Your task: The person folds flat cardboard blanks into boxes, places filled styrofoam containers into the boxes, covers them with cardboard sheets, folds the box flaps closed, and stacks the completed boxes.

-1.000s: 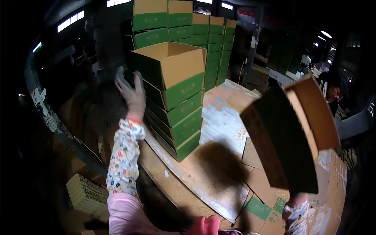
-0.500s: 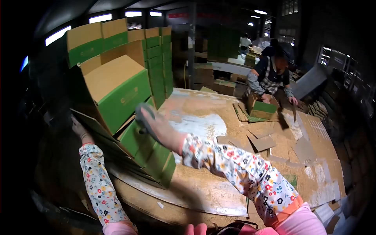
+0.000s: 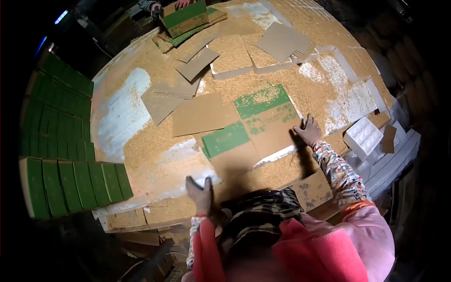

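Note:
A flat cardboard box piece (image 3: 272, 134), brown with green printed bands, lies on the table in front of me. My right hand (image 3: 309, 132) is at its right edge, fingers spread; whether they touch it I cannot tell. Near the table's front edge, my left hand (image 3: 201, 191) is open, thumb and fingers apart, just left of the piece's lower left corner. Neither hand holds anything. Beside the printed piece lies a plain brown cardboard sheet (image 3: 199, 114).
Sawdust-like crumbs cover much of the table (image 3: 105, 105). Green boxes (image 3: 70, 185) stand in rows at left. Across the table, another person's hands are at an open green box (image 3: 187, 19). Loose cardboard sheets (image 3: 279, 41) lie ahead; a white moulded tray (image 3: 364, 137) sits at right.
My view has swung down and right, away from the tall box stack. My right hand has let go of the dark grey object, and both hands are now by the flat cardboard.

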The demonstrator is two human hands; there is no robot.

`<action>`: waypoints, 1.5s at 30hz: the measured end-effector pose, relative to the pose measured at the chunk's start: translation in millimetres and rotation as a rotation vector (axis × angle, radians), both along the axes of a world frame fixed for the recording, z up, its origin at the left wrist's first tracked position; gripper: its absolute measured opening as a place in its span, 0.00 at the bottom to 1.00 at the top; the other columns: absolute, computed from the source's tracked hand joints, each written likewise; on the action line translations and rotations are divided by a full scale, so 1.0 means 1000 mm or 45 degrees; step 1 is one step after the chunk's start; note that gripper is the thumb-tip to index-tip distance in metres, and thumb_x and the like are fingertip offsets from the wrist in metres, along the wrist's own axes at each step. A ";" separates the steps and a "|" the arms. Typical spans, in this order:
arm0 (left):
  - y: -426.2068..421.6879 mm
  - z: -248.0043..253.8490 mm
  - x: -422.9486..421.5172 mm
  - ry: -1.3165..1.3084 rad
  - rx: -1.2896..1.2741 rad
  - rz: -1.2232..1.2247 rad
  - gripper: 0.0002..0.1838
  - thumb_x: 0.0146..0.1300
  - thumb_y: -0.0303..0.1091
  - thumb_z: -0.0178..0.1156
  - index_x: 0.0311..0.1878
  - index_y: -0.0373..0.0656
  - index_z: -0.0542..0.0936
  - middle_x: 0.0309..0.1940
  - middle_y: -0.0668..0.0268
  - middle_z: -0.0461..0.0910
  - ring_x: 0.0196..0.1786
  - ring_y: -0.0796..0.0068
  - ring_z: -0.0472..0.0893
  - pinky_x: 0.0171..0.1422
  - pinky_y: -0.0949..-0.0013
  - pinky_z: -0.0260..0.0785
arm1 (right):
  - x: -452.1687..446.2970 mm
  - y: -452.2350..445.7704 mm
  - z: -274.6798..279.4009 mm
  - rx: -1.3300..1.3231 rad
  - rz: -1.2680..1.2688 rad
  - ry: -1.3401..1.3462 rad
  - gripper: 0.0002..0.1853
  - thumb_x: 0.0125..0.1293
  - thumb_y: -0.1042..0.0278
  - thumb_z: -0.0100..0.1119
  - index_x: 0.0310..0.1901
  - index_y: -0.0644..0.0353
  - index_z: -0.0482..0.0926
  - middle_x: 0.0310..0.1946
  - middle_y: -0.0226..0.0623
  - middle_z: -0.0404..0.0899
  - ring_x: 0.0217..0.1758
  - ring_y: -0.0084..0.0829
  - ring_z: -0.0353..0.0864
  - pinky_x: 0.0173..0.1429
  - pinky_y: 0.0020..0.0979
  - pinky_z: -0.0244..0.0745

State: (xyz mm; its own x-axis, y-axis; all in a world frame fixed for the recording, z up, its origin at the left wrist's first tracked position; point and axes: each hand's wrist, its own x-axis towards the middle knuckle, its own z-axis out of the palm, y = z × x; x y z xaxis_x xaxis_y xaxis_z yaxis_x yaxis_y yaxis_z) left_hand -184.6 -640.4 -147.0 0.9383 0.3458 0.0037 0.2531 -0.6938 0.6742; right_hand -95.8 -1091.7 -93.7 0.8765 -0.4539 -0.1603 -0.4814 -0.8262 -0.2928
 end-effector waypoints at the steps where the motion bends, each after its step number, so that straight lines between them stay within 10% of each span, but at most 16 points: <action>1: -0.052 -0.001 0.009 0.230 0.013 0.029 0.49 0.53 0.55 0.65 0.66 0.27 0.57 0.64 0.38 0.59 0.68 0.41 0.59 0.73 0.50 0.48 | 0.003 -0.022 -0.020 0.366 0.001 0.170 0.51 0.51 0.39 0.63 0.67 0.66 0.54 0.66 0.56 0.58 0.71 0.52 0.55 0.71 0.46 0.54; 2: -0.095 0.006 0.028 0.443 0.027 0.059 0.51 0.52 0.60 0.64 0.66 0.28 0.57 0.63 0.36 0.59 0.67 0.39 0.58 0.73 0.50 0.48 | 0.010 -0.038 -0.039 0.736 0.001 0.335 0.54 0.49 0.36 0.64 0.68 0.66 0.50 0.68 0.57 0.54 0.73 0.52 0.50 0.72 0.46 0.50; 4: -0.148 0.024 0.057 0.641 0.064 0.130 0.53 0.52 0.65 0.61 0.67 0.29 0.56 0.60 0.30 0.59 0.68 0.39 0.57 0.72 0.48 0.49 | -0.010 -0.027 -0.039 0.124 0.154 0.107 0.49 0.49 0.40 0.67 0.64 0.70 0.61 0.60 0.60 0.66 0.65 0.52 0.65 0.68 0.39 0.60; 10: -0.119 0.187 0.093 0.022 -0.288 -0.485 0.28 0.54 0.42 0.68 0.52 0.30 0.76 0.49 0.53 0.78 0.51 0.61 0.79 0.61 0.65 0.68 | -0.007 -0.135 0.083 1.654 -0.131 -0.469 0.19 0.62 0.65 0.62 0.55 0.56 0.74 0.51 0.51 0.74 0.51 0.42 0.76 0.54 0.36 0.71; 13: -0.132 0.216 0.135 0.108 -0.699 -0.189 0.18 0.58 0.39 0.65 0.43 0.32 0.82 0.37 0.65 0.83 0.41 0.75 0.80 0.52 0.71 0.70 | 0.018 -0.121 0.084 1.035 0.135 -1.027 0.20 0.60 0.70 0.64 0.54 0.57 0.73 0.44 0.40 0.75 0.45 0.33 0.75 0.49 0.30 0.72; 16: -0.123 0.213 0.202 0.076 -0.509 -0.017 0.18 0.63 0.45 0.60 0.41 0.37 0.84 0.35 0.62 0.84 0.39 0.69 0.82 0.45 0.66 0.71 | 0.046 -0.062 0.122 1.501 -0.124 -1.089 0.22 0.58 0.68 0.67 0.50 0.62 0.68 0.41 0.35 0.74 0.43 0.26 0.74 0.49 0.26 0.70; 21: -0.172 0.264 0.157 0.045 0.756 -0.875 0.26 0.66 0.55 0.46 0.33 0.44 0.84 0.29 0.49 0.80 0.41 0.52 0.80 0.51 0.54 0.70 | 0.088 -0.092 0.068 1.038 0.192 -0.849 0.36 0.60 0.52 0.62 0.62 0.67 0.62 0.56 0.50 0.68 0.56 0.43 0.72 0.61 0.34 0.66; 26: -0.203 0.207 0.127 0.711 0.309 -1.747 0.29 0.64 0.58 0.52 0.62 0.51 0.70 0.58 0.56 0.73 0.57 0.52 0.74 0.67 0.49 0.57 | 0.087 -0.019 0.074 0.461 0.444 -0.431 0.61 0.46 0.33 0.67 0.71 0.62 0.45 0.70 0.55 0.50 0.73 0.51 0.50 0.74 0.50 0.41; 27: -0.204 0.228 0.112 0.221 0.406 -1.793 0.34 0.61 0.60 0.54 0.65 0.51 0.67 0.63 0.57 0.68 0.63 0.52 0.69 0.70 0.47 0.52 | 0.092 -0.023 0.076 0.226 0.394 -0.301 0.58 0.46 0.37 0.68 0.70 0.62 0.48 0.68 0.54 0.54 0.72 0.49 0.54 0.73 0.47 0.46; 29: -0.215 0.232 0.091 0.606 0.501 -1.618 0.50 0.50 0.63 0.63 0.71 0.46 0.57 0.72 0.55 0.52 0.73 0.50 0.54 0.75 0.47 0.43 | 0.096 -0.036 0.076 0.451 0.484 -0.139 0.51 0.47 0.44 0.71 0.67 0.64 0.57 0.63 0.50 0.65 0.66 0.43 0.65 0.68 0.39 0.59; 30: -0.205 0.196 0.103 0.243 -0.029 -1.090 0.58 0.44 0.62 0.68 0.71 0.41 0.52 0.70 0.47 0.52 0.72 0.48 0.55 0.74 0.46 0.43 | 0.108 -0.053 0.086 0.907 0.623 -0.109 0.46 0.48 0.47 0.72 0.64 0.65 0.63 0.59 0.47 0.72 0.62 0.40 0.72 0.64 0.35 0.65; 33: -0.205 0.143 0.127 -0.104 0.465 -0.438 0.62 0.37 0.59 0.73 0.68 0.31 0.52 0.65 0.43 0.56 0.67 0.44 0.56 0.71 0.47 0.46 | 0.161 -0.087 0.153 0.950 1.067 0.550 0.20 0.56 0.52 0.67 0.42 0.61 0.84 0.39 0.34 0.85 0.45 0.26 0.82 0.57 0.26 0.71; 38: -0.197 0.135 0.116 -0.574 -0.073 -0.337 0.52 0.49 0.40 0.71 0.69 0.31 0.48 0.65 0.45 0.55 0.66 0.50 0.60 0.69 0.57 0.54 | 0.043 -0.031 0.126 -0.249 1.584 -0.116 0.49 0.57 0.32 0.53 0.70 0.61 0.51 0.70 0.53 0.49 0.74 0.51 0.45 0.76 0.51 0.37; 41: -0.187 0.110 0.114 -0.188 -0.469 -0.079 0.50 0.55 0.45 0.68 0.70 0.33 0.48 0.66 0.40 0.55 0.68 0.48 0.60 0.68 0.59 0.57 | 0.005 -0.035 0.091 -0.438 1.355 -0.448 0.47 0.61 0.29 0.46 0.68 0.62 0.54 0.66 0.48 0.58 0.71 0.47 0.54 0.75 0.49 0.44; 42: -0.170 0.108 0.126 0.439 -0.491 -0.153 0.46 0.62 0.47 0.61 0.70 0.32 0.47 0.64 0.41 0.62 0.66 0.52 0.65 0.68 0.64 0.58 | 0.009 -0.035 0.066 0.429 0.983 -0.390 0.46 0.61 0.28 0.44 0.67 0.63 0.56 0.64 0.47 0.62 0.69 0.46 0.58 0.74 0.47 0.47; 45: -0.147 0.118 0.130 0.395 -0.782 -0.938 0.42 0.64 0.46 0.58 0.70 0.31 0.50 0.62 0.42 0.64 0.67 0.47 0.63 0.72 0.63 0.53 | 0.022 -0.042 0.028 2.186 -0.215 0.153 0.47 0.62 0.24 0.34 0.65 0.63 0.63 0.59 0.45 0.72 0.63 0.41 0.70 0.69 0.40 0.62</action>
